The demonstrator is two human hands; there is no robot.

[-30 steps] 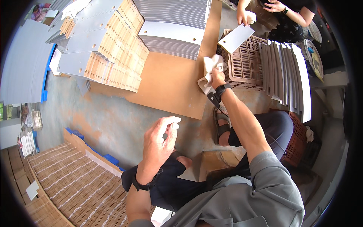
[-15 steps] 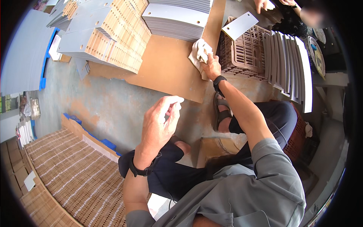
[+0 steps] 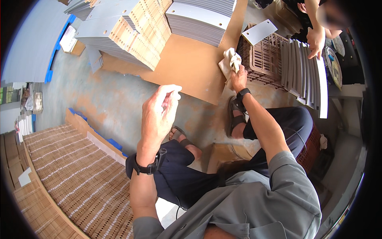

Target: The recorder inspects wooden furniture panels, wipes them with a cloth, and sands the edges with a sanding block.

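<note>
Right hand [image 3: 239, 79] clenched on a bunched cloth [image 3: 230, 61] at the crate's [image 3: 263, 59] nine o'clock; left hand [image 3: 156, 113] curled, its grip impossible to tell. The panel [image 3: 259, 32], unheld at the crate's twelve o'clock, might slip if the cloth snags it; the leaning boards [image 3: 296, 71] at three o'clock could slide if nudged. One second earlier a co-worker's hand [image 3: 315, 42] held the panel; now one reaches toward the boards.
</note>
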